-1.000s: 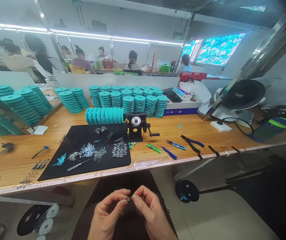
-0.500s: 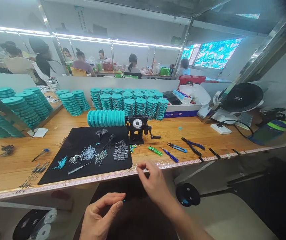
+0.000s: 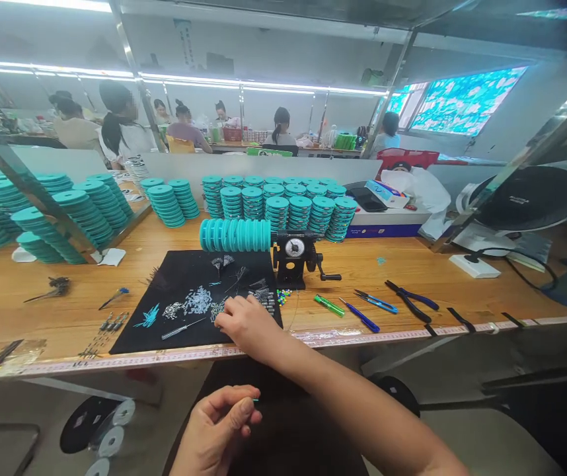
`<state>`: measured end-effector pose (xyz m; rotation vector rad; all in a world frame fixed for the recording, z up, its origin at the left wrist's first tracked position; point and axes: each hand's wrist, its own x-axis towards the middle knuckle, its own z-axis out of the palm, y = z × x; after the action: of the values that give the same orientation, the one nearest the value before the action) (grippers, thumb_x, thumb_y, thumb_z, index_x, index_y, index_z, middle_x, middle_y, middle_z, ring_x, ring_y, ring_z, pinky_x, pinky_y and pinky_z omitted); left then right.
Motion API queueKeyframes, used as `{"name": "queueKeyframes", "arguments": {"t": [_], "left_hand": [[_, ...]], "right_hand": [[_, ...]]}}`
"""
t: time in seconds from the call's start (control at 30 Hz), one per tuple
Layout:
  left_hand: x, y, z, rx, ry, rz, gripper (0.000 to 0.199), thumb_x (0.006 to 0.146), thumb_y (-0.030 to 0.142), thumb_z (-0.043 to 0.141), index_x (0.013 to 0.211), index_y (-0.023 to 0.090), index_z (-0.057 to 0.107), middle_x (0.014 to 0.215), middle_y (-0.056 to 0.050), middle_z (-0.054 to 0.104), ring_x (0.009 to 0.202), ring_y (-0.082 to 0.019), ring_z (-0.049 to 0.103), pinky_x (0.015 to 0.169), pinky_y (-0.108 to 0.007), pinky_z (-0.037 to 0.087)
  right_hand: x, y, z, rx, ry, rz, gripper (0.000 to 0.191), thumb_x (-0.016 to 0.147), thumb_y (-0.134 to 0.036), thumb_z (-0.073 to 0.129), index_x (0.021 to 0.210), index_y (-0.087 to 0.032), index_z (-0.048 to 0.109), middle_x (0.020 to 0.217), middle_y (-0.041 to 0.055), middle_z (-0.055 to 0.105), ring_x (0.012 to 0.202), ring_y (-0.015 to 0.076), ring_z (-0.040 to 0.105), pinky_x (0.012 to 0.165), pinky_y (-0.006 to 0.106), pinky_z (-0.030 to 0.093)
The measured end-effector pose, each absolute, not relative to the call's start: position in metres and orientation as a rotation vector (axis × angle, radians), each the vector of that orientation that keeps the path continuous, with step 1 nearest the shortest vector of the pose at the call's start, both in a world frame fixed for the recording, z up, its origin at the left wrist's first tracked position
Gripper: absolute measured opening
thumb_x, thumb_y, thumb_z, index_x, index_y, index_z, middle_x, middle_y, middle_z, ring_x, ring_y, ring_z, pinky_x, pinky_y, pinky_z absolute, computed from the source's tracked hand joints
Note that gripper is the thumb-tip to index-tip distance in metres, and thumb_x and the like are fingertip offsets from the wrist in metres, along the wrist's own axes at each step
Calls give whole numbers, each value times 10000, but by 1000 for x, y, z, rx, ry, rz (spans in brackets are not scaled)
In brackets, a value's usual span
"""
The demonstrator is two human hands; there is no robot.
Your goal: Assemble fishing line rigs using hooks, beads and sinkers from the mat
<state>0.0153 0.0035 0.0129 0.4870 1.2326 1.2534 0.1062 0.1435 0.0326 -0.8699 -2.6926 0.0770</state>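
My left hand (image 3: 214,423) is closed in a pinch below the table edge, and the end of a thin turquoise tube (image 3: 256,399) sticks out past its fingertips. Over the black mat (image 3: 135,330) is my right hand (image 3: 248,324), its fingers curled down onto a pile of small metal parts (image 3: 217,309). Its fingertips are partly hidden, so I cannot make out what they pinch. Left of it on the mat lie clear plastic pieces (image 3: 198,301), small silvery bits (image 3: 172,310), turquoise tubes (image 3: 148,316) and a thin needle-like tool (image 3: 179,330).
Behind the mat stands a black hand-cranked winder (image 3: 294,254) carrying turquoise spools (image 3: 235,236). More spools (image 3: 277,211) are stacked further back. To the right lie a green tool (image 3: 329,305), a blue screwdriver (image 3: 363,316), snips (image 3: 377,301) and pliers (image 3: 410,301). Co-workers sit beyond the partition.
My right hand has moved left from the table's front edge onto the mat's metal parts. My left hand keeps its pinch on the tube. The view has shifted slightly left.
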Motion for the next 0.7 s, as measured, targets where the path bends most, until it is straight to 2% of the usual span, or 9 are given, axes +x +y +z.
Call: {"name": "queueKeyframes", "arguments": {"t": [0.27,0.5,0.7], "left_hand": [[-2,2,13,459,1275,1286,388,409,443,940,601,147,779,755,-71,729,511,-115,609,433,-187,460],[-4,4,14,378,1199,1283,420,410,419,950,673,127,800,630,-29,669,531,-92,582,465,-140,446],[4,5,17,356,1157,1286,401,416,391,955,680,130,804,685,-35,687,550,-82,583,486,-129,435]], "right_hand": [[89,175,12,-827,-2839,-14,70,955,-259,594,925,-201,617,921,46,592,866,224,528,748,342,374],[105,152,17,-1037,-2699,-60,89,993,-247,532,966,-169,564,1001,78,571,925,235,497,771,351,346],[116,161,21,-1080,-2677,-20,59,967,-206,576,913,-185,571,946,48,598,894,215,511,769,334,314]]}}
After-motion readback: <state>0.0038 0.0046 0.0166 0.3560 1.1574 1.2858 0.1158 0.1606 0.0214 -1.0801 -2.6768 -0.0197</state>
